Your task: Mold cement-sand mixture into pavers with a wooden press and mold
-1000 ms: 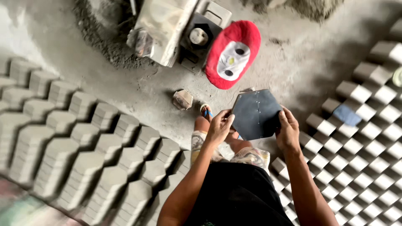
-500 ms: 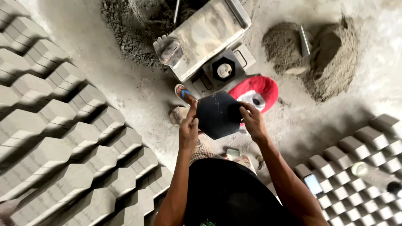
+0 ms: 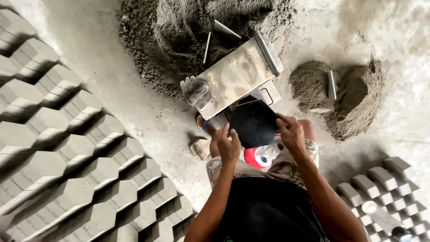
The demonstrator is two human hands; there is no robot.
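Both hands hold a dark, flat, hexagonal rubber-like mould (image 3: 254, 123) up in front of the person, over the knees and just below the middle of the view. The left hand (image 3: 227, 144) is clamped on the mould's lower left edge, its fingers curled round the rim, and the right hand (image 3: 291, 133) is clamped on the right edge, thumb on the upper face and fingers behind. The mould is tilted, its far corner reaching toward a grey metal press with a flat steel plate (image 3: 237, 78) that stands on the dusty concrete floor (image 3: 134, 89) just beyond it. A round steel bar handle (image 3: 268, 53) runs along the plate's far end, and a worn grey work glove (image 3: 195, 91) lies against its near left corner. Behind the press lies a large heap of dark grey sand-and-cement mix (image 3: 188, 31), with a thin metal blade (image 3: 226, 30) sticking out of it. To the right is a smaller mound of the same grey mix (image 3: 345, 94) with a small flat scoop (image 3: 332, 85) standing in it. Under the mould, between the person's knees, a red plastic stool with a pale printed top (image 3: 264, 157) shows partly. Rows of grey hexagonal concrete paving blocks (image 3: 67, 148) are laid close together across the left side of the floor, and a second group of smaller grey blocks (image 3: 380, 183) fills the lower right corner.
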